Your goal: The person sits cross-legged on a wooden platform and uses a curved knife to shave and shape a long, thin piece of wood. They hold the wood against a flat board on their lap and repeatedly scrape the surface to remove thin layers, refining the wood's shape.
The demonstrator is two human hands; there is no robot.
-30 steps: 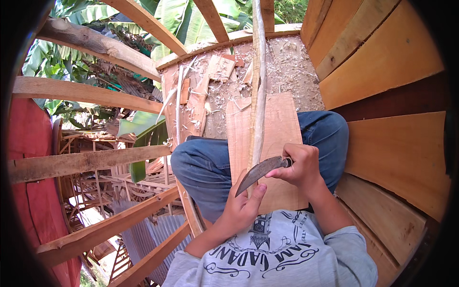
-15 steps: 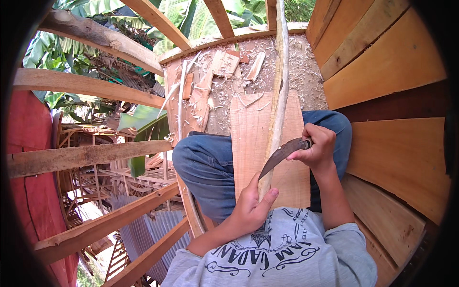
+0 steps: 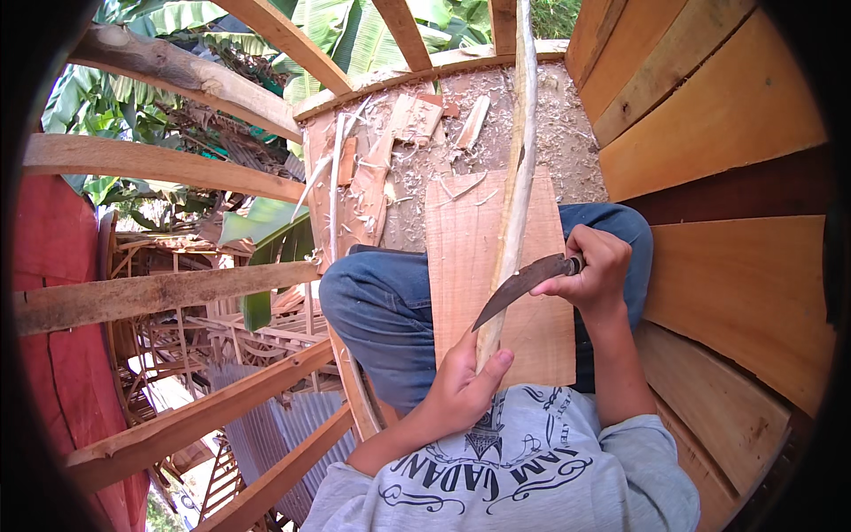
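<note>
A long pale wooden stick (image 3: pixel 517 195) runs from near my belly up past the far edge of the floor. My left hand (image 3: pixel 468 377) is closed around its near end, thumb along the side. In my right hand (image 3: pixel 592 266) is the handle of a curved, dark-bladed knife (image 3: pixel 525 285). The blade lies across the stick just beyond my left hand, its tip pointing left. Beneath the stick a flat wooden board (image 3: pixel 461 257) rests over my lap, between my bent knees.
Wood shavings and offcuts (image 3: pixel 412 120) litter the floor ahead, with thin peeled strips (image 3: pixel 337 177) at its left. A plank wall (image 3: pixel 736 293) stands close on my right. Open wooden rails (image 3: pixel 168 290) border the left, with a drop and corrugated sheets (image 3: pixel 275 434) below.
The knife and my right hand have shifted slightly to the right, and the blade is tilted a little differently. My left hand stays at the stick's near end.
</note>
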